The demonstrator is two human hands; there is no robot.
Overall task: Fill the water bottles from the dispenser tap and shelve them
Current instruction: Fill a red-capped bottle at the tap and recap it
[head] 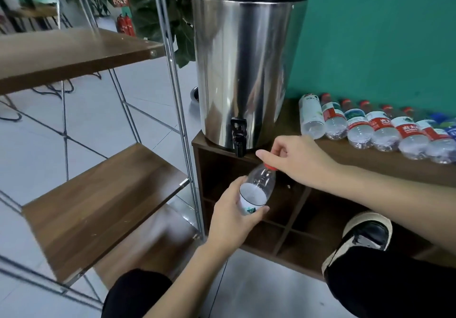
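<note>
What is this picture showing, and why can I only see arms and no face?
The camera sits on the person's head and looks down, so you see what they see: their own two arms and knees. The left hand holds a clear plastic bottle around its lower part, tilted. The right hand pinches the bottle's red cap. I can't tell whether the cap is being loosened or tightened.

The big shiny metal tank is a water dispenser. Its little black tap is just above the bottle. The dispenser stands on a brown wooden cabinet with open cubbies. On top of it, a row of bottles lies on its side against the green wall. To the left is a metal rack with wooden shelves.
</note>
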